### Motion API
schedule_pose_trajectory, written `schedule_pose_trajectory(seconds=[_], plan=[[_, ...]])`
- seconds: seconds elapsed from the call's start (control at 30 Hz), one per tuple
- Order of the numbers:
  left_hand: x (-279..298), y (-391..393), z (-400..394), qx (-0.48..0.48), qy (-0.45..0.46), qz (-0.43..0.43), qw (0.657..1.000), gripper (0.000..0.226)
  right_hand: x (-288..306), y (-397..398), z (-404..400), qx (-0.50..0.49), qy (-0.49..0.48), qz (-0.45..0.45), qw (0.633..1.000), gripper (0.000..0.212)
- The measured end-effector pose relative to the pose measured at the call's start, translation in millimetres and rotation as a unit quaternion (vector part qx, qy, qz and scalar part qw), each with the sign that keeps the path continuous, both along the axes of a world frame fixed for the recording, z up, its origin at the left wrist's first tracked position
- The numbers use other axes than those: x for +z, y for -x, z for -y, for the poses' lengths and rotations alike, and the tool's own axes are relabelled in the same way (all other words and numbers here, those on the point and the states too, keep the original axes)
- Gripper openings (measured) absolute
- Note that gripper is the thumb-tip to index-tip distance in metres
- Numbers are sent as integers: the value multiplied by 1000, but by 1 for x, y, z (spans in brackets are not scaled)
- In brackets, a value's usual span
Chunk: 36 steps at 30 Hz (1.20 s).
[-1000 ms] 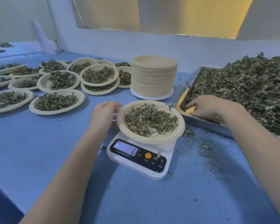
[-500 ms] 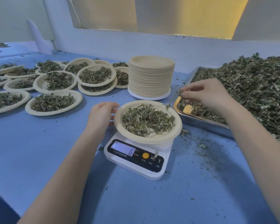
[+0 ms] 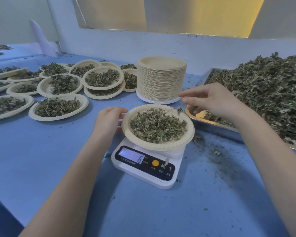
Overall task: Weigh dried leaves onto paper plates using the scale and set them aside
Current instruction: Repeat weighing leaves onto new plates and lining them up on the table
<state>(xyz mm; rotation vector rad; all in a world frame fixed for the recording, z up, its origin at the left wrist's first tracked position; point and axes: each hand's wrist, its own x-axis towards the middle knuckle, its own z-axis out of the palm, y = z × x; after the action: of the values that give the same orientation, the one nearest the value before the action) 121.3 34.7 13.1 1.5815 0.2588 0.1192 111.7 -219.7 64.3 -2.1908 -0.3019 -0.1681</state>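
A white digital scale (image 3: 144, 168) stands at the table's middle and its display reads 6. On it rests a paper plate (image 3: 161, 148) carrying a pile of dried leaves (image 3: 157, 125). My left hand (image 3: 109, 120) lies at the plate's left rim, fingertips against the edge. My right hand (image 3: 210, 100) hovers above the near-left corner of the metal tray (image 3: 212, 124), fingers loosely spread toward the left, with nothing visible between them. The tray holds a big heap of dried leaves (image 3: 266, 93).
A tall stack of unused paper plates (image 3: 161, 79) stands just behind the scale. Several filled plates (image 3: 58, 106) cover the table's left side, some overlapping. Leaf crumbs (image 3: 217, 153) litter the blue table right of the scale. A wall runs along the back.
My right hand rose from the tray with a pinch of leaves, moved left toward the plate, and its fingers are now spread. The left hand and the reading of 6 stayed the same.
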Motion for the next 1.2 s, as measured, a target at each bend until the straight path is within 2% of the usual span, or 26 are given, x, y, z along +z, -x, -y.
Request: schedule_pose_trajectory(seconds=[0.37,0.6,0.77,0.87,0.97,1.03,1.1,1.2], plan=[[-1,0,0,-2,-12,3,1000,16,-2,0,5,-30,62,-13,998,15],[-3,0,0,-4,-30,3,1000,12,-2,1,-2,-17,70,-15,997,12],[-5,-1,-1,-7,-39,6,999,12,-3,0,11,-71,100,4,992,12],[-5,-1,-1,-16,-41,10,999,13,-5,-4,19,-133,182,23,974,14],[-5,-1,0,-13,-40,7,999,13,-8,-9,31,-193,354,-64,913,35],[-5,-1,0,-11,-36,5,999,13,-12,-9,37,-210,414,-154,872,35],[-5,-1,1,-11,-38,6,999,12,-14,-11,39,-204,396,-195,874,28],[-5,-1,0,-14,-46,6,999,13,-16,-13,37,-183,355,-171,901,18]])
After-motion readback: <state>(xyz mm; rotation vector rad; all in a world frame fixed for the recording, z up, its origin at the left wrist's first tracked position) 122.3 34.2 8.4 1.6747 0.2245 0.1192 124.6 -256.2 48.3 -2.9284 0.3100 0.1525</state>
